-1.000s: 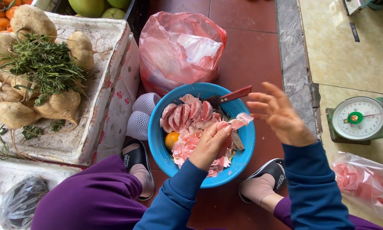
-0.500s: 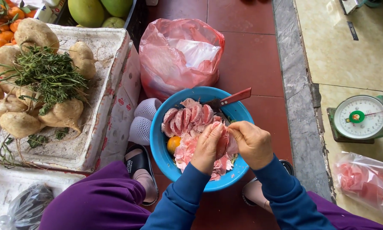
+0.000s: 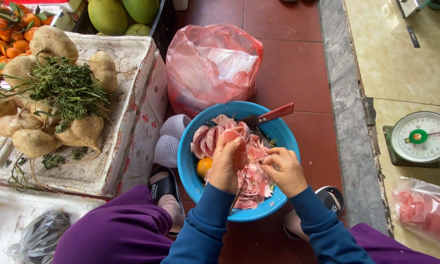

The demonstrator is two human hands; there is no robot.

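Two surfaces, red floor tiles (image 3: 288,73), grey curb (image 3: 349,117), beige paving (image 3: 401,63)

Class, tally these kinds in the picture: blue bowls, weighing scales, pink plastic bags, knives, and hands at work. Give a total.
Blue bowl: 1
Weighing scale: 1
Pink plastic bags: 2
Knife: 1
Hands, left hand and right hand: 2
Total: 7

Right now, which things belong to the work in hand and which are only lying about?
In hand: left hand holding a pink fruit segment; right hand picking at it; blue bowl of pink pieces; knife resting in it.

Lying about: pink plastic bag; weighing scale; tubers; green fruit.
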